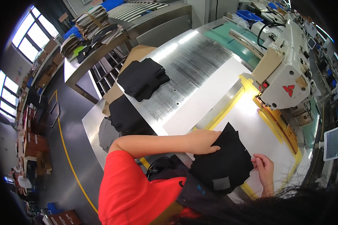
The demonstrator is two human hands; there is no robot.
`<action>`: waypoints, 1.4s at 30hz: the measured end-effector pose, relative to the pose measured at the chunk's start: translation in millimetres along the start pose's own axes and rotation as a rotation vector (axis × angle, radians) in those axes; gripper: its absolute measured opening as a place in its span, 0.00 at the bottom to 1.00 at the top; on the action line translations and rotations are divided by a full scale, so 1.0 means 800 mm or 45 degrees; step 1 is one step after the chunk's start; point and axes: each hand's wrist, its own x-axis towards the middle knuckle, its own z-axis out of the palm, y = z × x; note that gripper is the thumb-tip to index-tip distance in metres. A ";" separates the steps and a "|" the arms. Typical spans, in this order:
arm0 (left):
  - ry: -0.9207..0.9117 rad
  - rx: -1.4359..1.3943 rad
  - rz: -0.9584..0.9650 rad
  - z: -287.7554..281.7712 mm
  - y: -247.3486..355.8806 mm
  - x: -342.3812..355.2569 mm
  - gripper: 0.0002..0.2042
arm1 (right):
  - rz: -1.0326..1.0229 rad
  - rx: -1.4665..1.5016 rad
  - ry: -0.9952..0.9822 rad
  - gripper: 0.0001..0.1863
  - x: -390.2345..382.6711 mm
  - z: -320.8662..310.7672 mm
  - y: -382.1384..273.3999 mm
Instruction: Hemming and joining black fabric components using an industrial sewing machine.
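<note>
A stack of black cut fabric pieces point(223, 159) is held in front of me at the near edge of the white work surface. My left hand point(203, 141) reaches across from the left and is closed on the stack's upper left side, thumb on top. A small grey patch point(221, 183) shows on the lower part of the stack. Beside the right edge of the stack is my right hand point(264, 168), its fingers loosely bent and apart, with nothing visible in them. Whether its fingertips touch the fabric edge I cannot tell.
A large white sewing machine point(285, 75) stands at right, its lamp lighting the yellow-taped white surface point(244, 112). On the metal table point(191, 67) lies another black fabric pile point(142, 78); more black pieces point(127, 116) sit lower left. A screen point(333, 143) stands far right.
</note>
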 end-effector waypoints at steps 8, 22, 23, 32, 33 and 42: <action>1.262 0.712 -0.466 -0.144 -0.121 -0.025 0.20 | -0.156 -0.152 -0.072 0.09 0.077 0.013 -0.012; 1.238 0.057 -0.627 -0.216 -0.236 -0.080 0.15 | -0.486 -0.284 0.026 0.05 0.087 0.022 0.002; 1.330 0.149 -0.664 -0.221 -0.232 -0.086 0.15 | -0.478 -0.284 0.047 0.05 0.087 0.024 0.001; 1.070 -0.053 -0.182 -0.167 -0.065 0.013 0.12 | -0.401 -0.304 0.032 0.05 0.075 0.017 -0.002; 0.926 -0.177 -0.121 -0.136 -0.062 0.039 0.12 | -0.424 -0.322 0.023 0.05 0.077 0.018 -0.001; 0.629 0.483 0.486 -0.080 -0.054 0.155 0.21 | -0.491 -0.537 0.116 0.09 0.082 0.027 -0.015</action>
